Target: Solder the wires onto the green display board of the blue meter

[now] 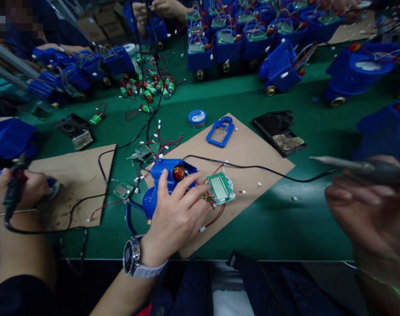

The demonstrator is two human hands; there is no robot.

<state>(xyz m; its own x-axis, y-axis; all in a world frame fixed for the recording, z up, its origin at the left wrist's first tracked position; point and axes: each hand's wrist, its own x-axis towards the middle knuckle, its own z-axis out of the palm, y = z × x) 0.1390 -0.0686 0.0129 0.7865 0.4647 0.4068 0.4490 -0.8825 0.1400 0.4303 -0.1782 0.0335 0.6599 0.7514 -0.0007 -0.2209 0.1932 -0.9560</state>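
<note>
A blue plastic meter housing [156, 169] with a copper-coloured coil inside lies on a brown board. My left hand [181, 210], wearing a watch, curls over it with fingers apart, its thumb largely hidden. Beside those fingertips is a green circuit board with a small display [219, 188], linked to the housing by thin wires. At the right, my right hand [361, 206] is closed round the dark handle of a soldering iron [354, 166]. Its metal tip points left, apart from the circuit board. A black cable runs from the iron's side across the brown board.
On the brown board [252, 145] lies a blue frame [228, 139], near a round tub [197, 117] and a black soldering stand [279, 131]. Several blue housings [231, 48] and green batteries [150, 85] stand behind. A co-worker's hand [31, 188] holds another iron at left.
</note>
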